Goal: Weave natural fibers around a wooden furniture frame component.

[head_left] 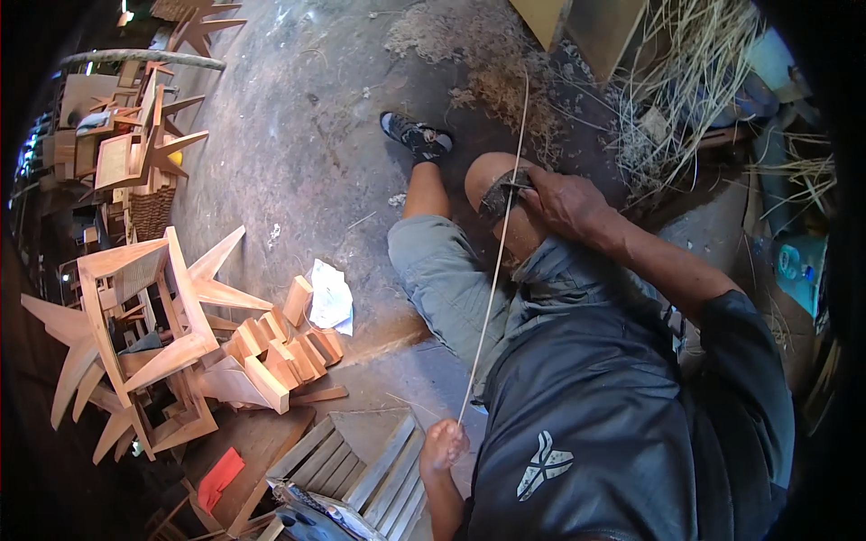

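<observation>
A long, thin pale strip (492,307) runs from above my right knee down to my left hand (444,442), whose fingers are closed on it. My right hand (564,203) is closed at my right knee, on a small dark tool (520,187), apparently a blade, which lies across the strip. Under the tool a dark pad (492,203) rests on the knee. The strip passes over this pad. My fingers partly hide the tool, so its exact shape cannot be made out.
Wooden chair frames (149,261) and cut blocks (280,356) lie left, near a white paper (331,298). A slatted wooden piece (379,478) is bottom centre. Loose pale fibres (667,81) and leaning boards (541,18) are upper right. A pole (144,56) crosses upper left.
</observation>
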### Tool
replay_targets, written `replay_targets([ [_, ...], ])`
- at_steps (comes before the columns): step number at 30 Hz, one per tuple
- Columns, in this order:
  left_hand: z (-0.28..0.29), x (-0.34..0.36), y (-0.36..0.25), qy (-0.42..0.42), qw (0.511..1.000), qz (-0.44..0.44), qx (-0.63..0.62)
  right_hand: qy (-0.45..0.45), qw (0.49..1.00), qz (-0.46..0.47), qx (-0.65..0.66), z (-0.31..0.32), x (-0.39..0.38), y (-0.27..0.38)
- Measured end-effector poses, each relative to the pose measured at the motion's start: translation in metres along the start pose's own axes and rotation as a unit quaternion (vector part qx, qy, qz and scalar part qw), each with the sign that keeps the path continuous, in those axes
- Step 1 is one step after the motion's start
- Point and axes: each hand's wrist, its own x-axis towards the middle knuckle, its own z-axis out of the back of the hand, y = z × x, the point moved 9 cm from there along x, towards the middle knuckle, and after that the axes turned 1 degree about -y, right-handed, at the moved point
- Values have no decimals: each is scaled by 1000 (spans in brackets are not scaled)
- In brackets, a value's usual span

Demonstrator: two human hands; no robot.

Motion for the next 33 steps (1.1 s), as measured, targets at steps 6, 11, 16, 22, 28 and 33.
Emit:
replay_targets([
  [6, -104, 69, -92, 24, 991, -133, 23, -14, 972, -130, 197, 39, -2, -23],
  [11, -197, 111, -174, 56, 895, -335, 288, 87, 926, -85, 357, 50, -45, 17],
  [16, -220, 91, -196, 46, 822, -404, 398, 217, 872, -116, 424, 11, -94, 68],
  [22, -188, 89, -155, 27, 898, -246, 364, 140, 839, -176, 495, -27, -68, 5],
  [28, -180, 93, -150, -37, 869, -341, 357, 250, 872, -166, 386, -20, -72, 51],
  [33, -179, 89, -157, -55, 853, -362, 372, 273, 780, -160, 540, -45, -80, 60],
])
